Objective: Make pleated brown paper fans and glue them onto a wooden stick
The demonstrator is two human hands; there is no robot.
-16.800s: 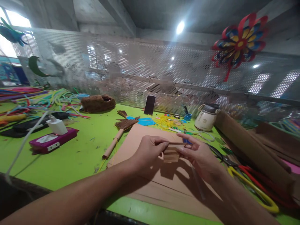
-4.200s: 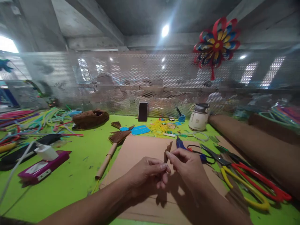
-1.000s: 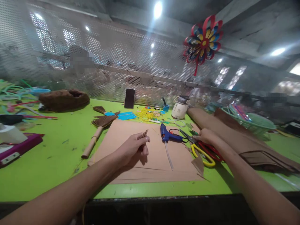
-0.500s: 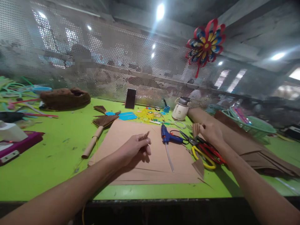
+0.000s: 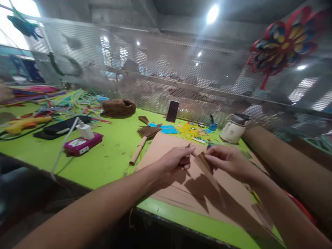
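Observation:
My left hand point(image 5: 176, 160) is closed in a pinch above a sheet of brown paper point(image 5: 166, 176), with a small folded piece of brown paper point(image 5: 189, 145) poking up between thumb and finger. Just to its right, my right hand point(image 5: 229, 160) grips a wider pleated piece of brown paper point(image 5: 204, 163) between thumb and fingertips. The two pieces are close together; whether they touch I cannot tell. Behind my right hand only a bit of the blue glue gun point(image 5: 209, 146) shows. A rolled paper tube point(image 5: 138, 150) with a fanned paper top point(image 5: 148, 130) lies left of the sheet.
A phone point(image 5: 172, 111) leans at the back, near yellow scraps point(image 5: 190, 130). A white jug point(image 5: 233, 129) and a large brown paper roll point(image 5: 282, 159) are at right. On the left lie a purple power strip point(image 5: 84, 144), a brown pouch point(image 5: 119, 108) and a yellow glue gun point(image 5: 28, 124).
My right hand has come from beside the scissors to my left hand, bringing the pleated brown paper. The view has swung left, showing more of the table's left side.

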